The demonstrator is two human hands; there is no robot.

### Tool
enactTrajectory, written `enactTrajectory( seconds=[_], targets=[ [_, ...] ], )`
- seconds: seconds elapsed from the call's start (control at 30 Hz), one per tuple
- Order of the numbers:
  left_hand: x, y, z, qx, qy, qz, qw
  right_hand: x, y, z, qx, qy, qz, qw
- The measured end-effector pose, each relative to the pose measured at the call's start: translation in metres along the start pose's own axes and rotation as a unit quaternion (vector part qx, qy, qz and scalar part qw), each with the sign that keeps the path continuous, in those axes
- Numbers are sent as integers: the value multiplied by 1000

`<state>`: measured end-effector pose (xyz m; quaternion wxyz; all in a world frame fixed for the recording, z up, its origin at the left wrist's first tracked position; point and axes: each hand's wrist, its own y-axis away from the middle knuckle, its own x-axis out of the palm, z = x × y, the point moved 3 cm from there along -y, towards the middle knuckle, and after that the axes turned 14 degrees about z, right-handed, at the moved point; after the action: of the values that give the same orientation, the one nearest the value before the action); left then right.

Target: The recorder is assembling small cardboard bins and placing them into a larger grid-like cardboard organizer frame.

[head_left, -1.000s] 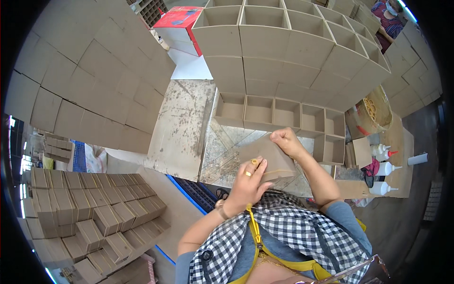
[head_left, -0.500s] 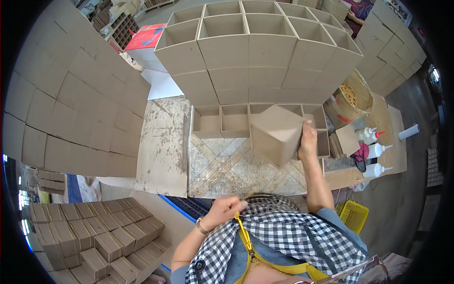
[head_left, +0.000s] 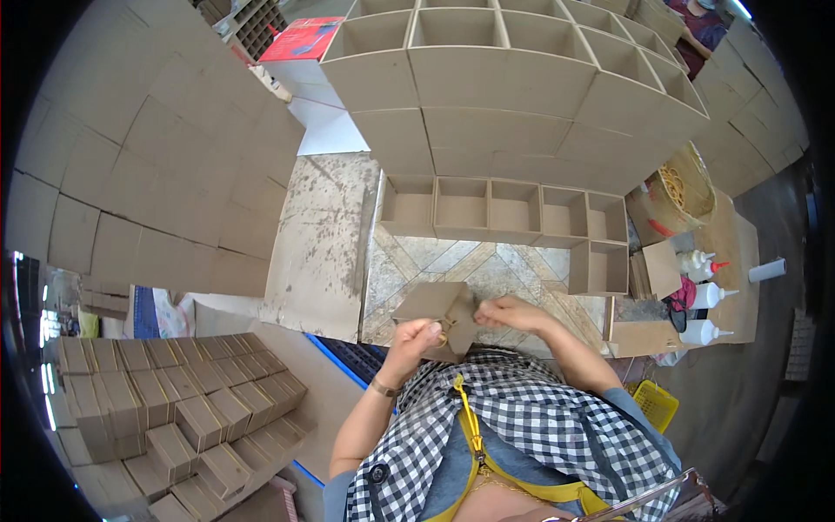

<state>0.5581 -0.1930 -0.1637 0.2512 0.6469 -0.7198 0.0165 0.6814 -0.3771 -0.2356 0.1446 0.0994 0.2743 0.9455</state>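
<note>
A brown cardboard box [head_left: 426,302] stands tilted at the table's near edge, close against my checked apron. My left hand [head_left: 412,344] is closed at its near left side, pinching a thin tan rubber band [head_left: 447,329] that shows as a small loop over the box. My right hand [head_left: 515,315] is closed by the box's right edge, fingertips pressed together; what they hold is hidden. Farther off, a row of open cardboard boxes [head_left: 513,235] lies across the table, with one more box [head_left: 598,277] in front of its right end.
Behind the row rises a tall stack of open boxes [head_left: 500,83]. At right are a bucket of rubber bands [head_left: 674,187], white squeeze bottles [head_left: 709,296] and cardboard pieces [head_left: 657,265]. Banded boxes [head_left: 200,426] are piled at lower left. A person [head_left: 700,30] is at the far right.
The box in my right hand has come from the row down to the table's near edge. My right hand has shifted to its side, and my left hand has come up to it.
</note>
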Motion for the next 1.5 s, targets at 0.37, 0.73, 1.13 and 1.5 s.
enactTrajectory(
  seconds=[0.37,0.73,1.13,1.5],
  targets=[
    [26,-7,24,-8,-59,141,988,13,-30,32,-210,257,-128,934],
    [-10,54,-2,195,223,-43,954,-7,-29,5,-191,-295,-103,931],
    [-110,204,-18,294,144,-451,831,-34,75,32,-127,335,-359,862],
    [-112,142,130,-53,-112,-427,896,-47,70,-39,-92,565,-382,726]
  ],
)
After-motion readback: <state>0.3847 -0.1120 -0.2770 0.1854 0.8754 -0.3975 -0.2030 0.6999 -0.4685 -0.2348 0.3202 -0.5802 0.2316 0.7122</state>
